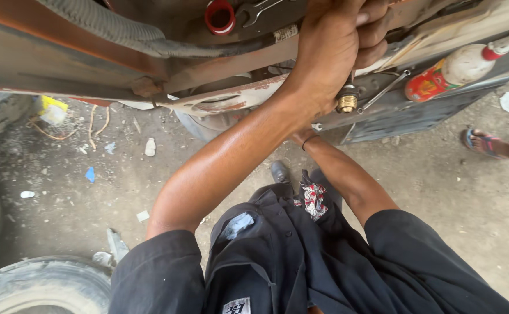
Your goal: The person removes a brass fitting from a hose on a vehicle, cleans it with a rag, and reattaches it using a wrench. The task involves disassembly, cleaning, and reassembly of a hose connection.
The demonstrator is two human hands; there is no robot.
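Note:
My left hand (336, 43) reaches up to the rusty vehicle frame rail (219, 64) with its fingers curled shut. A short dark stem runs out of the fist to a brass fitting (347, 102) that hangs just below the heel of the hand. My right forearm (347, 174) stretches toward the same spot. Its wrist wears a dark band (308, 139), and the right hand is hidden behind my left forearm.
On the frame lie a red cap (220, 16), a wrench (254, 10), a thin metal rod (382, 92) and a white and red bottle (449, 72). A ribbed hose (109, 26) runs along the top left. Tyres (39, 285) lie at left. Another person's sandalled foot (487, 142) stands at right.

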